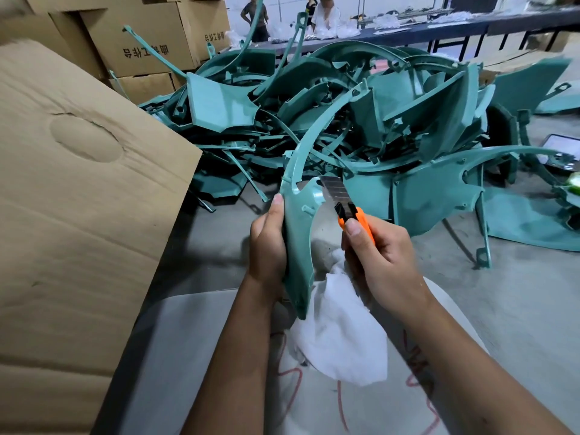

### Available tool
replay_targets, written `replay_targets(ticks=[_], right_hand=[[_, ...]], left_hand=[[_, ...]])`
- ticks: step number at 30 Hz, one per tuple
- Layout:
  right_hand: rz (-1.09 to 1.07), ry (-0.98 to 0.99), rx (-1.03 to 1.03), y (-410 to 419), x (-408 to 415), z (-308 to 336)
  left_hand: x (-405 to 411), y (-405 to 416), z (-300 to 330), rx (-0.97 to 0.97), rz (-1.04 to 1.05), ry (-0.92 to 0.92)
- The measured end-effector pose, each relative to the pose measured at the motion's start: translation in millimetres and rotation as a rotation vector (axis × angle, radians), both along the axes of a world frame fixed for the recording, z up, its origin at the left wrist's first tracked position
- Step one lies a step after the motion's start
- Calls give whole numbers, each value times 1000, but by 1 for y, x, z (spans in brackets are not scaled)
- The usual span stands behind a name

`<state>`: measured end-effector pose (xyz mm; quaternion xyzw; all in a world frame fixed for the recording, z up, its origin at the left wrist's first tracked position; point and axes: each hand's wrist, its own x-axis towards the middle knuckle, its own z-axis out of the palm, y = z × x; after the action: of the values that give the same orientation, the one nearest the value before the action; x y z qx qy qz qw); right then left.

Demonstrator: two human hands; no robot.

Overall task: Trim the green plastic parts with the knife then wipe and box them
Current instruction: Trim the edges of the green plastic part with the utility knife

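Over the lap, a curved green plastic part (296, 233) is held upright in the closed grip of the left hand (268, 243). An orange knife (351, 211) is clasped by the right hand (376, 255), its blade laid against the part's edge. A white cloth (339, 334) is draped below, with a heap of green parts (345, 105) on the floor beyond and a cardboard box (78, 199) at left.

The part (296, 240) you hold is teal green, like the pile (361, 120) ahead of you. Your knife (356, 219) has an orange body, a black tip and a grey segmented blade. The cloth (339, 334) in your lap is white. The box (78, 199) at your left is plain brown cardboard; the floor (518, 293) is grey.
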<state>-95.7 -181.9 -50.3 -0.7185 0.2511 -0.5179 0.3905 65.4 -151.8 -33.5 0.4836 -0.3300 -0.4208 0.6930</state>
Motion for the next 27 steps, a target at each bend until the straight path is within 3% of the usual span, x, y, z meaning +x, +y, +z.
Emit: replay_targets(ticks=[10, 21, 27], right_hand=[[-81, 47, -93, 0, 4, 2], [17, 87, -128, 4, 1, 3], [-103, 50, -114, 1, 4, 4]], left_hand=[[-5, 3, 4, -1, -25, 6], [2, -2, 0, 127, 163, 82], [-2, -3, -1, 83, 134, 48]])
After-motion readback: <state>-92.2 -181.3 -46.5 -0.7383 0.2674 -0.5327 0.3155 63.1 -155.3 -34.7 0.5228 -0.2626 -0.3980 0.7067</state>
